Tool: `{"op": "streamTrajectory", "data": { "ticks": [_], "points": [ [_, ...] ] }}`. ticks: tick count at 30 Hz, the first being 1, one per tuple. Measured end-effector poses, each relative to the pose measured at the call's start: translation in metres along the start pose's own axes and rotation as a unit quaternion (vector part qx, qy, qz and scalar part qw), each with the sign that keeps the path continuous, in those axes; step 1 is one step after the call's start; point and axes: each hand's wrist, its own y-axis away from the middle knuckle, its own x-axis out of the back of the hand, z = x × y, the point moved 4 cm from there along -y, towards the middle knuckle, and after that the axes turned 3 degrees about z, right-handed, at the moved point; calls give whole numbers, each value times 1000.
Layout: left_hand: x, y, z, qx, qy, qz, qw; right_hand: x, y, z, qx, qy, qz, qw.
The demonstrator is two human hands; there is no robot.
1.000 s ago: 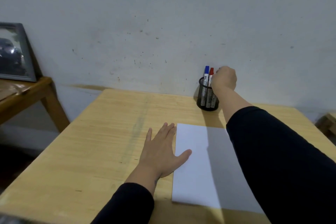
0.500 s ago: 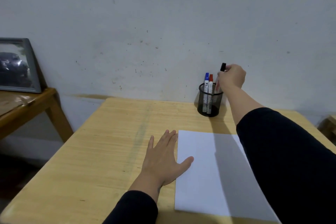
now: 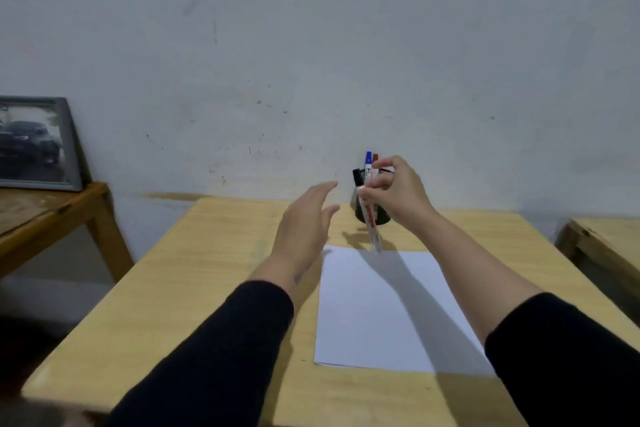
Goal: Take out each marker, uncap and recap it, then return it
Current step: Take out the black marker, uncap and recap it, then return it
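Observation:
My right hand (image 3: 398, 194) grips a black-capped white marker (image 3: 369, 215), held tilted in the air in front of the black mesh pen cup (image 3: 375, 217), cap end up and to the left. A blue-capped marker (image 3: 368, 163) and a red-capped marker (image 3: 375, 160) stand upright in the cup, which my right hand partly hides. My left hand (image 3: 304, 222) is raised off the table with fingers apart, just left of the held marker and holding nothing.
A white sheet of paper (image 3: 388, 308) lies on the wooden table (image 3: 194, 288) below my hands. A framed car picture (image 3: 34, 144) leans on the wall atop a side table (image 3: 45, 215) at left. Another wooden piece (image 3: 602, 239) is at right.
My right hand has lifted the black-capped marker out of the cup and drawn it toward me. My left hand has risen off the table toward the marker.

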Motion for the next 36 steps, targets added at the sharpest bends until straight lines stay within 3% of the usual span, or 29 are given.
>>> {"op": "streamTrajectory", "data": {
  "ticks": [3, 7, 10, 13, 14, 16, 19, 22, 26, 31, 36],
  "points": [
    [7, -16, 20, -115, -34, 10, 993, -5, 17, 5, -2, 11, -46, 999],
    [3, -17, 24, -154, -71, -19, 985, -1, 25, 3, 9, 29, -74, 997],
    [6, -20, 24, -127, -29, -3, 991, -2, 28, -1, 52, 50, -51, 996],
    [17, -27, 22, -31, 41, 85, 995, 1, 35, -2, 77, 66, 66, 993],
    [20, -28, 22, -4, 70, 110, 991, 1, 36, 1, 45, 42, 82, 995],
    [19, -27, 27, 19, 110, 125, 986, -6, 37, 12, -98, -114, 52, 987],
    [10, -19, 33, 12, 123, 98, 987, -16, 40, 14, -259, -381, 8, 887],
    [0, -9, 29, -6, 67, 65, 996, -16, 37, 18, -285, -461, 15, 840],
    [-8, -5, 20, 2, -2, 32, 999, -22, 37, 24, -277, -454, 14, 847],
    [-3, -5, 4, 148, 103, 0, 984, -9, 27, 35, -264, -452, 81, 848],
    [-12, 14, -38, 236, -36, -161, 958, -2, 26, 46, -211, -335, 73, 916]
  ]
}}
